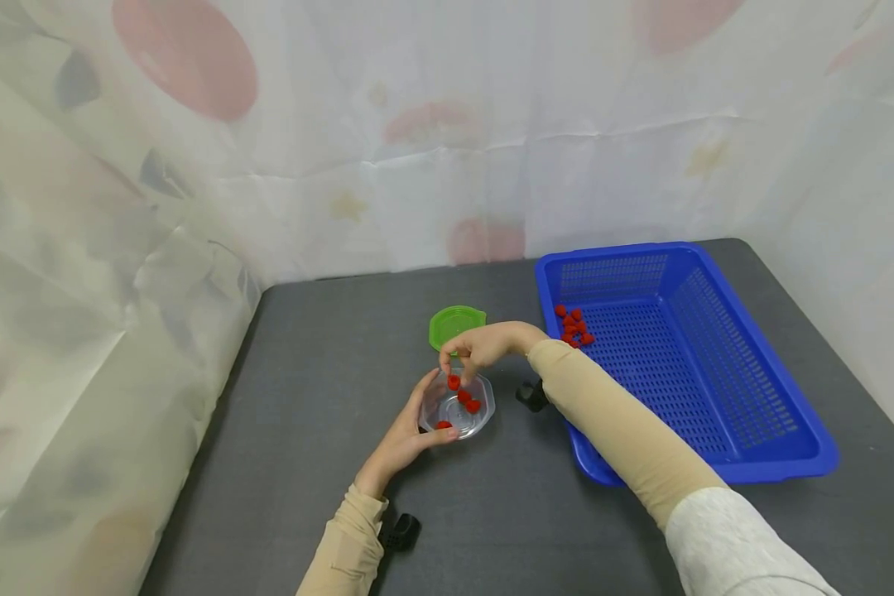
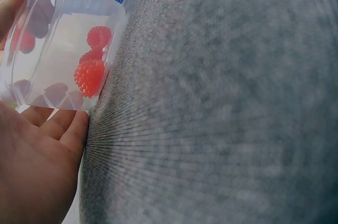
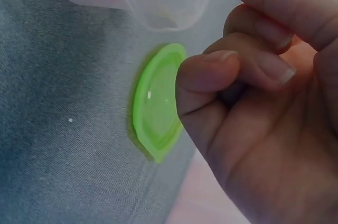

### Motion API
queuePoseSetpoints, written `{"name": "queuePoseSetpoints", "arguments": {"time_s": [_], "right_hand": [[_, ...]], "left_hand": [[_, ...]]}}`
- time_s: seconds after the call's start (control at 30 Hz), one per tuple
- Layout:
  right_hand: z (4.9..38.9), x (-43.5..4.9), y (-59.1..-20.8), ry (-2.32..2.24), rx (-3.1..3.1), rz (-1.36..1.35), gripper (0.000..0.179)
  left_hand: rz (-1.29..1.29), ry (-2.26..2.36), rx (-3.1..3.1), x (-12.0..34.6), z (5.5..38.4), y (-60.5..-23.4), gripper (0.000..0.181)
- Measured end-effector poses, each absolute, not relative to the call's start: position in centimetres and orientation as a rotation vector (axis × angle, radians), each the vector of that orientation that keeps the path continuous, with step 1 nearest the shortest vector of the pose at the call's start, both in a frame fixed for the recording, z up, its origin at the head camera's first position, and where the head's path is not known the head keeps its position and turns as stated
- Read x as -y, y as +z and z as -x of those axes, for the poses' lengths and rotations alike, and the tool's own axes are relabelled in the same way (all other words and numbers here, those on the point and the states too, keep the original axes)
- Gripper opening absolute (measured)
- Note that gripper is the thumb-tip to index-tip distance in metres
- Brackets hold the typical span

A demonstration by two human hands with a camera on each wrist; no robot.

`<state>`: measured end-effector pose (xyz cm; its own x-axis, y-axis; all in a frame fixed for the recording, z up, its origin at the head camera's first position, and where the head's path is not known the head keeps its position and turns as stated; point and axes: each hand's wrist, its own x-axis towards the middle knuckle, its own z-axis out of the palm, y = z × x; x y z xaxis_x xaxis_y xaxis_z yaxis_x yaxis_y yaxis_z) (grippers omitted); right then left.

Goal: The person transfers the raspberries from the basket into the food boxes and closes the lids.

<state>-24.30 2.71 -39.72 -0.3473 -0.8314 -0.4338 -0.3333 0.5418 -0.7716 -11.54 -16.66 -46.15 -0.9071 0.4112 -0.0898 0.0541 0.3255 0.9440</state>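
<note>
My left hand (image 1: pixel 396 449) grips a clear plastic container (image 1: pixel 486 420) on the grey table, thumb on the near side and fingers around the far left. Several red raspberries (image 2: pixel 90 77) lie on the container's bottom. My right hand (image 1: pixel 487 344) reaches in from above, its thumb and index finger pinching one raspberry (image 1: pixel 454 382) at the container's mouth. Its other fingers are curled toward the palm in the right wrist view. Just beyond the container lies a green lid (image 1: pixel 447 324), partly behind the right hand.
A large blue basket (image 1: pixel 763 377) stands on the right, with several raspberries (image 1: pixel 570 326) at its left side. The right forearm crosses over the basket's near left rim. Patterned white curtains (image 1: pixel 305 108) hang behind and to the left of the grey table (image 1: pixel 320 356).
</note>
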Motion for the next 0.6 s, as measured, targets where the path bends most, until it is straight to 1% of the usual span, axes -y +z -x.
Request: {"name": "queuePoseSetpoints", "arguments": {"time_s": [0.6], "right_hand": [[24.0, -1.3, -41.3, -0.693, -1.963, 0.885, 0.028]], "left_hand": [[-0.338, 1.564, -2.294, 16.8, 11.5, -46.2, 0.091]]}}
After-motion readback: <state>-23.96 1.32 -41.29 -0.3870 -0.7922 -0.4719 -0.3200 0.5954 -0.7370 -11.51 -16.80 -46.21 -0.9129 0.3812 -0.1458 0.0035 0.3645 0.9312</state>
